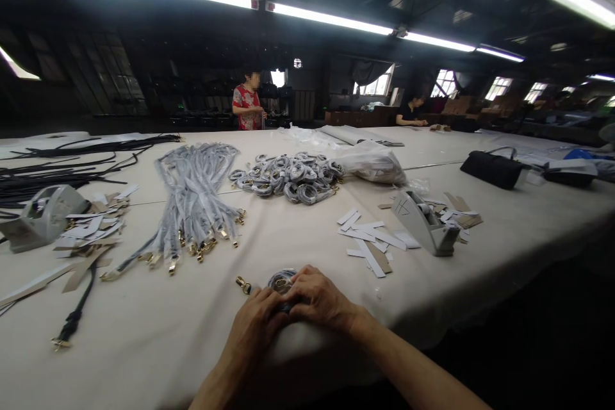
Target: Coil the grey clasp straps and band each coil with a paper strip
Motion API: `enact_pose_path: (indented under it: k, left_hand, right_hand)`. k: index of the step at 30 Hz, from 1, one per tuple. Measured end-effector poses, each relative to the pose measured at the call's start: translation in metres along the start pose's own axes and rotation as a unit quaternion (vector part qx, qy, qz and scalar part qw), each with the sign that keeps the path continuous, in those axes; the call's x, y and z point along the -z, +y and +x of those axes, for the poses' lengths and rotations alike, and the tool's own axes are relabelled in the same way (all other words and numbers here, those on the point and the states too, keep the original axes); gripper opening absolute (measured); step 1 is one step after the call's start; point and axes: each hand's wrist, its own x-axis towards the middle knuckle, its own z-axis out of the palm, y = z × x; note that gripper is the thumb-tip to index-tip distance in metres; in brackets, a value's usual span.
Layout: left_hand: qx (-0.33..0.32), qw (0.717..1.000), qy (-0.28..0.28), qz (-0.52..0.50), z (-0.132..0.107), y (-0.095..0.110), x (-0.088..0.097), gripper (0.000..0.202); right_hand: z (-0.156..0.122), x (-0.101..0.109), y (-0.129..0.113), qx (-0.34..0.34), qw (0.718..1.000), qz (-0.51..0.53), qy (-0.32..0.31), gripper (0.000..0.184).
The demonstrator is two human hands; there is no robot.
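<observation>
Near the table's front edge, both my hands close on a coiled grey strap [281, 279] in clear plastic. My left hand [259, 314] presses its near left side, fingers bent. From the right, my right hand [319, 295] grips the coil, its fingers over the top. A gold clasp [243, 285] sticks out to the left of the coil. Parts of the coil and my fingertips are hidden. Beyond lie a pile of similar coiled straps [293, 174] and, to its left, a bundle of long plastic-wrapped straps [195, 192] with gold clasps.
Tape dispensers stand at right [427, 224] and left [41, 218], near loose paper strips [369, 237]. Black straps [62, 173] lie far left. A plastic bag [372, 163] and a black handbag [492, 168] rest farther back. A person in red [248, 102] stands across the table.
</observation>
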Motion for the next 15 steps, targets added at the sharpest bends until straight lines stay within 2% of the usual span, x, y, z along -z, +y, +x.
enact_pose_path:
  k: [2,5,8,10,12,15]
  left_hand:
    - [-0.004,1.000,0.015,0.006,0.000,0.000,-0.004,0.010]
    - [-0.011,1.000,0.024,0.004,-0.002,0.001,-0.006,0.007]
    - [-0.020,0.999,0.037,-0.002,-0.004,0.002,-0.007,0.007]
    - [-0.021,0.999,0.045,-0.002,-0.005,0.002,-0.007,0.010]
    - [-0.020,0.999,0.050,0.003,-0.005,0.002,-0.009,0.011]
    - [-0.023,0.998,0.052,0.017,-0.006,0.004,-0.009,0.012]
  right_hand:
    - [0.000,0.015,0.001,-0.023,1.000,0.003,-0.014,0.025]
    - [-0.005,0.057,0.013,-0.101,0.994,-0.038,0.006,0.021]
    - [-0.012,0.109,0.040,-0.199,0.968,-0.142,0.056,0.030]
    - [-0.012,0.135,0.060,-0.248,0.943,-0.216,0.054,0.027]
    - [-0.008,0.147,0.079,-0.286,0.918,-0.275,0.016,0.025]
    - [0.004,0.139,0.098,-0.325,0.881,-0.338,-0.063,0.029]
